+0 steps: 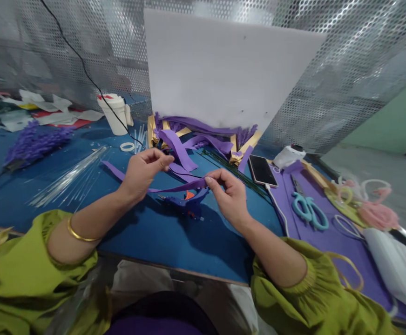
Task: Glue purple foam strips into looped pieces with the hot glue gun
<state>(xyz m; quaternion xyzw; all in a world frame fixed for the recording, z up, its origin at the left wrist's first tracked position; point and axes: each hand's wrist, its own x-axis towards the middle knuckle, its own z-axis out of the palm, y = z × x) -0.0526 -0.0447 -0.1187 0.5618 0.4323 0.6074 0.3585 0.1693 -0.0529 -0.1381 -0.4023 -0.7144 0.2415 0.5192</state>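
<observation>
My right hand (228, 194) pinches the end of a narrow purple strip (178, 187) between thumb and fingers. The strip runs left, passing beneath my left wrist, and its other end shows beyond it. My left hand (145, 171) is closed in a pinch above the table; what its fingertips hold, if anything, is too small to make out. Below the strip lies a blue glue gun (184, 204) with an orange trigger, its nozzle pointing left. A thin black line, perhaps the gun's cord, spans the gap between my hands.
Wider purple strips (178, 151) lie over gold-wrapped lavender bunches at a white board (224, 70). Green stems (229, 165), a phone (262, 170) and teal scissors (309, 209) are rightward. Clear glue sticks (72, 177), artificial lavender (37, 142) and a white cup (114, 114) stand or lie leftward.
</observation>
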